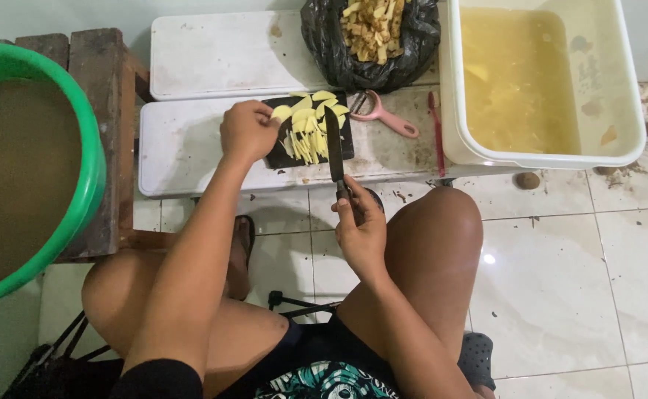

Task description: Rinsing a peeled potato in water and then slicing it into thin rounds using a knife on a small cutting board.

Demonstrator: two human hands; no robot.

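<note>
Left hand (248, 131) pressed on yellow potato slices (307, 127), fingers curled over them, fingertips hidden. Right hand (359, 229) clenched around knife (336, 151), handle buried in the grip, blade over the slices on a black cutting board (287, 157). Board on a low white desk (183, 144). Green tub (87, 185) cut off at left, murky water. White tiled floor (560, 281).
</note>
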